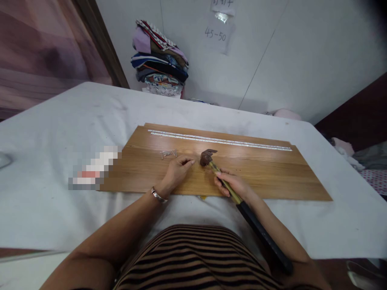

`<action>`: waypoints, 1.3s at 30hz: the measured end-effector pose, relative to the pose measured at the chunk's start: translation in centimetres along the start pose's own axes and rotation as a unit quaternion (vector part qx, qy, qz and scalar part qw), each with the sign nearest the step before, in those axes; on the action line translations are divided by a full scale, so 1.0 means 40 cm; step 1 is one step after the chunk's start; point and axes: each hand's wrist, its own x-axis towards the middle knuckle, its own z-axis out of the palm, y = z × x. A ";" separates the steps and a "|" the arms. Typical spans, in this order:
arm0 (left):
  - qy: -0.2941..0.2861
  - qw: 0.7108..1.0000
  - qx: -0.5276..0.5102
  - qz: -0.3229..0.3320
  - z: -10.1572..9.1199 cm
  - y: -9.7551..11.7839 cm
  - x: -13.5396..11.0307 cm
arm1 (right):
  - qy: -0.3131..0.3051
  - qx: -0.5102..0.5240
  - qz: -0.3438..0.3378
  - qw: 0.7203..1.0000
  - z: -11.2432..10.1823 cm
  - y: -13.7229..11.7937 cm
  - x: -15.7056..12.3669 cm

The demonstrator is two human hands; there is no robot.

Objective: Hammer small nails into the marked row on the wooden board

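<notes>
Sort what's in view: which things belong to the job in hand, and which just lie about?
Likely in the job:
hammer, in the right hand
loose nails, beside the left hand
wooden board, under the nails
white strips, perhaps

Apparently just lying about:
cloth pile
paper notes

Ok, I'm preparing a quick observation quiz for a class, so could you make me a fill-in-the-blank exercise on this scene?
1. The right hand holds a ____.
2. The loose nails on the wooden board lie nearer the ____ hand.
3. The handwritten number range on the wall reads ____.
4. The brown and black shirt is patterned with ____.

Missing words: hammer; left; 45-50; stripes.
</notes>
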 end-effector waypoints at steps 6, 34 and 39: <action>-0.001 1.000 -0.003 0.006 0.003 -0.007 -0.001 | -0.002 0.005 -0.015 1.000 -0.001 0.003 -0.002; -0.055 0.917 0.369 0.139 -0.009 0.049 -0.032 | 0.001 -0.009 -0.021 1.000 -0.005 0.014 0.003; -0.054 0.863 0.477 0.159 -0.032 0.049 -0.022 | 0.005 -0.005 -0.014 1.000 -0.007 0.007 -0.002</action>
